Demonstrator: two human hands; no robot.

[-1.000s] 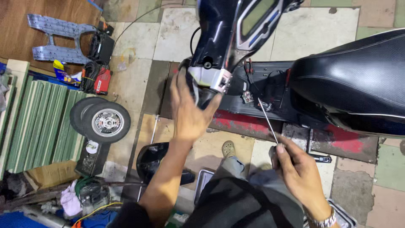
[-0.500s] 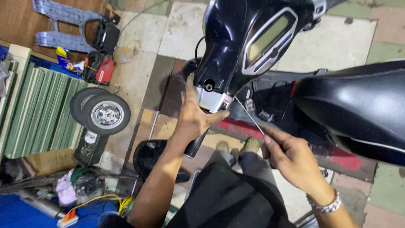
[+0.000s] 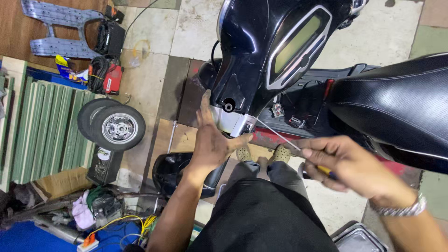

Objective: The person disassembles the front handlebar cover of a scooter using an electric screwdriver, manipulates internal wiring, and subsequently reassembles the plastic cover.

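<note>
Left hand [image 3: 212,142] lies open, flat against the lower edge of the scooter front panel [image 3: 261,60]. Right hand [image 3: 350,165] grips a screwdriver [image 3: 280,135], tip at that edge. Judgement: brace panel firmly, keep shaft aligned.

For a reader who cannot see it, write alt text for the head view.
A person's left hand presses against a black scooter's front panel while the right hand holds a long screwdriver pointed at its lower edge. A small wheel lies on the tiled floor.
</note>
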